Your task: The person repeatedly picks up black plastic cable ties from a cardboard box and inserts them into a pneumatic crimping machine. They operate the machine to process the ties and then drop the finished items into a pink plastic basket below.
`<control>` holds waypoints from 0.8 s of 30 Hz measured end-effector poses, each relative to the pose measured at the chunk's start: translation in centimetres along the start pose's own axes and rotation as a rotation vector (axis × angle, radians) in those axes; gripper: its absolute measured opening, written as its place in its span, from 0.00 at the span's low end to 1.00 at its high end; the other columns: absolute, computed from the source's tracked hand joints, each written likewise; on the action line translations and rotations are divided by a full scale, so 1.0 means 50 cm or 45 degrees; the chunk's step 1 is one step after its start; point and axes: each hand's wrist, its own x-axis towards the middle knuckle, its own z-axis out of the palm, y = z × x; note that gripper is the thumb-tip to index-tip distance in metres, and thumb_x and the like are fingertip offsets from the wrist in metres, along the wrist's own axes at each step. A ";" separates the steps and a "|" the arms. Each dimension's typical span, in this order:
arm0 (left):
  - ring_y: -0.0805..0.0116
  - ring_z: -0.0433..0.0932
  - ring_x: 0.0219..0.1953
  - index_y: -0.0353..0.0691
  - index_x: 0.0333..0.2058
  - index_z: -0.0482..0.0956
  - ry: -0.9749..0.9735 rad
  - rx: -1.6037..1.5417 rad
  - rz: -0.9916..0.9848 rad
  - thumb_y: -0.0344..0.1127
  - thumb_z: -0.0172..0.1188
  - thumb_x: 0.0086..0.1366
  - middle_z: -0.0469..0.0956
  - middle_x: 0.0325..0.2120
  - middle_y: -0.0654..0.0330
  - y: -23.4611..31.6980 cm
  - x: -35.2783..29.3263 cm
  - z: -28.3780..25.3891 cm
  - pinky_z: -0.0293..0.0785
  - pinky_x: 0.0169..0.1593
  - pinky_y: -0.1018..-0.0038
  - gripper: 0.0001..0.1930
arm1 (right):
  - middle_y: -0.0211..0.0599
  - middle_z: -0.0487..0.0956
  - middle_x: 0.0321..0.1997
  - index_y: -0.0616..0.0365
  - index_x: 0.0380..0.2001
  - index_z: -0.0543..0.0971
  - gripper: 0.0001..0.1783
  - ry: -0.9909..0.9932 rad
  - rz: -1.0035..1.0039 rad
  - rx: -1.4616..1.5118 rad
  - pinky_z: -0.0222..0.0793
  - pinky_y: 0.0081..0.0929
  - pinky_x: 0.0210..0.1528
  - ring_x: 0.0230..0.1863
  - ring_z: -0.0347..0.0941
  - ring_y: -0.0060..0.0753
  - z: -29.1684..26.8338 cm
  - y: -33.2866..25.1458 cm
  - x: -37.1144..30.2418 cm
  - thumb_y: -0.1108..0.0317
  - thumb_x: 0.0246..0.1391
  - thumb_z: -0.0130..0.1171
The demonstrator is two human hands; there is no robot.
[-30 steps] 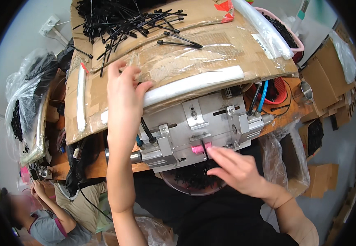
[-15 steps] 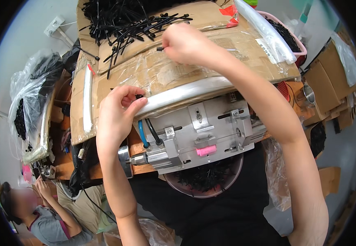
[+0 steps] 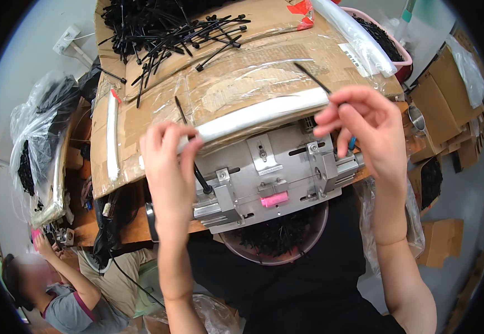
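a: what does the left hand (image 3: 166, 158) have?

b: a thin black plastic piece, call it the left-hand pin (image 3: 180, 109). it rises out of the fingertips, left of centre in the frame, with its free end pointing up and slightly left. the thumb and fingers are drawn together around it; its lower end i can't make out.

a: and the right hand (image 3: 374, 125)?

b: it's right of centre, pinching the right-hand pin (image 3: 311, 77) near its lower end. the shaft slants out beyond the fingertips toward the upper left, over the cardboard sheet (image 3: 136, 114). the other fingers curl loosely below.

a: are the two pins near each other?

b: no, well apart, with the white strip (image 3: 264, 115) on the cardboard's near edge running between the hands.

a: what's below that?

b: a metal fixture (image 3: 293, 161) in the middle of the frame, a pink block (image 3: 275, 199) at its front. a round bowl (image 3: 324, 225) of black pieces sits lower down.

a: any more pieces?

b: a heap of headed black pins (image 3: 141, 25) on the cardboard, upper left.
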 end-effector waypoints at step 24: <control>0.55 0.70 0.44 0.27 0.61 0.65 -0.511 -0.055 -0.194 0.28 0.65 0.57 0.72 0.43 0.52 0.224 -0.254 0.038 0.71 0.47 0.66 0.33 | 0.43 0.79 0.33 0.70 0.55 0.72 0.33 -0.120 -0.422 -0.878 0.71 0.29 0.28 0.25 0.73 0.35 0.082 0.149 -0.241 0.81 0.41 0.69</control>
